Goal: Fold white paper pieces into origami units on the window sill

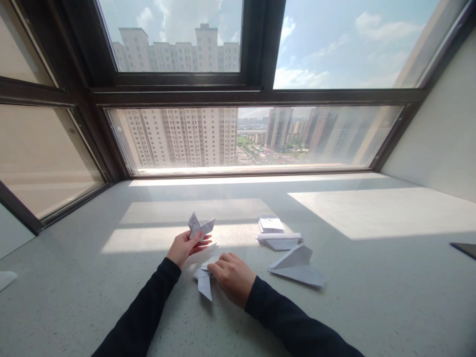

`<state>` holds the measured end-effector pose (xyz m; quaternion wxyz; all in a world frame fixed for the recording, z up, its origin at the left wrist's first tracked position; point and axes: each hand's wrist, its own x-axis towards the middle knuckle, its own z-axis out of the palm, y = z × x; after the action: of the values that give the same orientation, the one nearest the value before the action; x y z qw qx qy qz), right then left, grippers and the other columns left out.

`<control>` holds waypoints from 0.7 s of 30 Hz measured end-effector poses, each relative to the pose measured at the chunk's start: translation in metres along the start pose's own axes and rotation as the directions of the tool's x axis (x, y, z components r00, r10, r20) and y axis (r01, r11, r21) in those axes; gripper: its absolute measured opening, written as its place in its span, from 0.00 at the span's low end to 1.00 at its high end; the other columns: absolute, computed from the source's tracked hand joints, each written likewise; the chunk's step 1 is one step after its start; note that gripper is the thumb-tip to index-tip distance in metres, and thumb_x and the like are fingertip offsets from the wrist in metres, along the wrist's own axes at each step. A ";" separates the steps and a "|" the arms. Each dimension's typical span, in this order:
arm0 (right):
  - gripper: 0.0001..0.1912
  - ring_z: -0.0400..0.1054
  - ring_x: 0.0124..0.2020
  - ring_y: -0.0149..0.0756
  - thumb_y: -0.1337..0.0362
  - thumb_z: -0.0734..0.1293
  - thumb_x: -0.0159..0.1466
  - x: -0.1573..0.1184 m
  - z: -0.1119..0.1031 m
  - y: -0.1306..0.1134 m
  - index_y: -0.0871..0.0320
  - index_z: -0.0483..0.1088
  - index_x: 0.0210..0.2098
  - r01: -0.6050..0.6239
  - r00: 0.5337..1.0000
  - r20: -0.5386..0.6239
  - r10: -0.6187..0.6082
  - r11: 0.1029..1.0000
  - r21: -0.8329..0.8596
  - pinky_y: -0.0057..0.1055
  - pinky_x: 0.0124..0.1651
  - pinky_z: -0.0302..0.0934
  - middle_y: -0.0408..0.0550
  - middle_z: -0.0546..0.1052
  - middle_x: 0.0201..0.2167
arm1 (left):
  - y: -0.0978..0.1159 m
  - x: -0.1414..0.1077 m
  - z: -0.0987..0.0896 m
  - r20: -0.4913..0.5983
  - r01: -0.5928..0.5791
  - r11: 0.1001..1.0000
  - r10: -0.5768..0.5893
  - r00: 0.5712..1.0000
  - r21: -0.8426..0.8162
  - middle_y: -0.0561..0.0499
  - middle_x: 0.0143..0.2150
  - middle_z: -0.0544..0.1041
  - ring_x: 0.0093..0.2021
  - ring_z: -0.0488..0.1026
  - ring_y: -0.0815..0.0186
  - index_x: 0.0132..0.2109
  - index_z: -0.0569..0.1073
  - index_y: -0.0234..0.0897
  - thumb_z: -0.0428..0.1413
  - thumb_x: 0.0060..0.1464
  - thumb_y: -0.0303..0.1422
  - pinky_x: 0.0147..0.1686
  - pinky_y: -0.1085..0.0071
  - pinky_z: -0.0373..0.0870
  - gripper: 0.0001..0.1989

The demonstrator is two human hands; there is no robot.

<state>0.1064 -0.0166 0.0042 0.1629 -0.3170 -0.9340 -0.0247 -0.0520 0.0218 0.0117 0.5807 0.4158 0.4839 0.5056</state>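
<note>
My left hand (188, 246) holds a small folded paper piece (201, 227) with two upright points, gripped between thumb and fingers above the sill. Lower and to the right, my right hand (233, 278) has its fingers closed on the edge of another folded paper piece (204, 285), whose pointed flap hangs toward me. The fingertips of the right hand hide part of that piece. A white paper airplane (297, 267) lies to the right of my right hand. Behind it are a flat folded paper with a rolled edge (280, 241) and a square folded paper (271, 224).
The pale speckled sill (372, 297) stretches below a dark-framed window (256, 97), with bands of sunlight across it. A dark flat object (464, 249) lies at the far right edge. Part of a white object (6, 279) shows at the left edge.
</note>
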 end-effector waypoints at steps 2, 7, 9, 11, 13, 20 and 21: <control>0.10 0.64 0.30 0.35 0.73 0.57 0.55 -0.002 0.002 0.007 0.61 0.67 0.34 -0.079 0.992 -0.083 0.093 0.983 0.163 0.30 0.33 0.57 0.49 0.73 0.27 | -0.002 0.000 0.000 0.022 0.022 1.000 -0.022 1.000 0.007 0.40 0.35 0.76 0.34 0.74 0.61 0.36 0.70 0.28 0.59 0.39 0.36 0.33 0.71 0.71 0.17; 0.09 0.66 0.21 0.29 0.68 0.58 0.54 -0.004 0.006 0.029 0.61 0.68 0.30 -0.218 0.892 -0.091 0.443 0.597 0.772 0.27 0.26 0.62 0.45 0.72 0.23 | -0.004 0.000 0.001 0.072 0.087 0.995 -0.090 0.993 0.044 0.45 0.29 0.77 0.30 0.74 0.63 0.34 0.71 0.29 0.61 0.35 0.36 0.29 0.74 0.71 0.17; 0.11 0.64 0.17 0.28 0.64 0.58 0.53 -0.003 0.007 0.035 0.62 0.68 0.31 -0.221 0.858 0.005 0.514 0.361 0.906 0.27 0.22 0.62 0.44 0.72 0.20 | -0.003 -0.002 0.002 0.137 0.123 0.991 -0.128 0.982 0.043 0.45 0.28 0.77 0.30 0.74 0.63 0.34 0.71 0.29 0.62 0.34 0.36 0.30 0.73 0.71 0.18; 0.12 0.63 0.14 0.26 0.62 0.60 0.50 -0.002 0.009 0.039 0.62 0.68 0.31 -0.230 0.838 0.085 0.539 0.207 0.951 0.27 0.20 0.61 0.42 0.71 0.19 | 0.000 -0.006 0.004 0.212 0.156 0.987 -0.162 0.964 0.045 0.43 0.29 0.77 0.32 0.74 0.61 0.35 0.71 0.28 0.61 0.35 0.36 0.31 0.72 0.71 0.19; 0.11 0.62 0.13 0.26 0.63 0.60 0.48 -0.002 0.011 0.040 0.62 0.68 0.29 -0.258 0.820 0.141 0.555 0.138 0.956 0.25 0.18 0.60 0.40 0.70 0.16 | 0.003 -0.009 0.006 0.248 0.167 0.985 -0.173 0.953 0.047 0.42 0.30 0.76 0.33 0.74 0.60 0.35 0.71 0.28 0.61 0.36 0.37 0.31 0.72 0.71 0.19; 0.07 0.61 0.14 0.25 0.65 0.61 0.47 -0.002 0.011 0.040 0.61 0.68 0.24 -0.296 0.835 0.187 0.518 0.136 0.946 0.24 0.17 0.58 0.39 0.69 0.16 | 0.002 -0.011 0.010 0.201 0.104 0.982 -0.135 0.970 0.159 0.44 0.26 0.77 0.30 0.74 0.61 0.34 0.71 0.28 0.61 0.35 0.38 0.28 0.72 0.71 0.19; 0.07 0.60 0.14 0.25 0.65 0.61 0.47 -0.002 0.011 0.039 0.61 0.67 0.24 -0.286 0.837 0.181 0.516 0.132 0.949 0.24 0.18 0.58 0.39 0.69 0.16 | 0.002 -0.010 0.010 0.183 0.090 0.980 -0.123 0.975 0.177 0.45 0.25 0.77 0.29 0.75 0.61 0.33 0.70 0.28 0.61 0.34 0.38 0.27 0.72 0.71 0.19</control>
<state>0.1282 0.0150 -0.0087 0.4081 -0.3872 -0.6110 0.5570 -0.0425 0.0117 0.0168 0.6141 0.4838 0.4879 0.3883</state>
